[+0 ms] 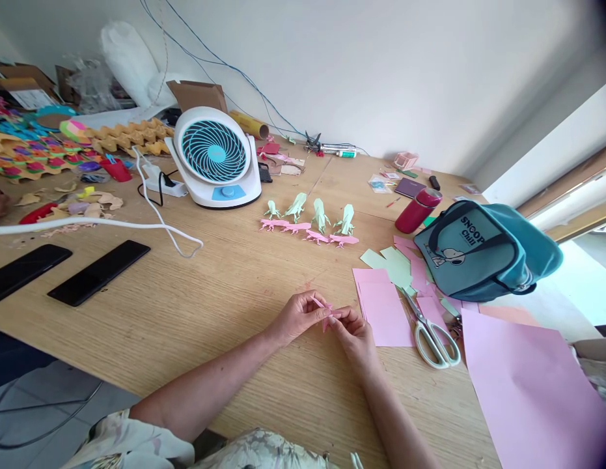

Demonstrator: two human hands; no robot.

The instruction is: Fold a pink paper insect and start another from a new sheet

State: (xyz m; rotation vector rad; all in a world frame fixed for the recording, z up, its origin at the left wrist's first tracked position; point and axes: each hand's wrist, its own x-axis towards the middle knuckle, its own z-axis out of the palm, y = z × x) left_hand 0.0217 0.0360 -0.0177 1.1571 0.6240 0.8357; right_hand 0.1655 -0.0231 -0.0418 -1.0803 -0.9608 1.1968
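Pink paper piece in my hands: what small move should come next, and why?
Perhaps press its folds a little sharper. The left hand and right hand both pinch the pink paper piece at close quarters, its narrow folded points poke out between the fingers, and the pink figures ahead show similarly thin parts.

On brown wooden table (234,273): pink folded-paper insects (296,228), before green folded-paper insects (320,213); white-handled metal scissors (420,318), right of pink paper rectangles (386,316).
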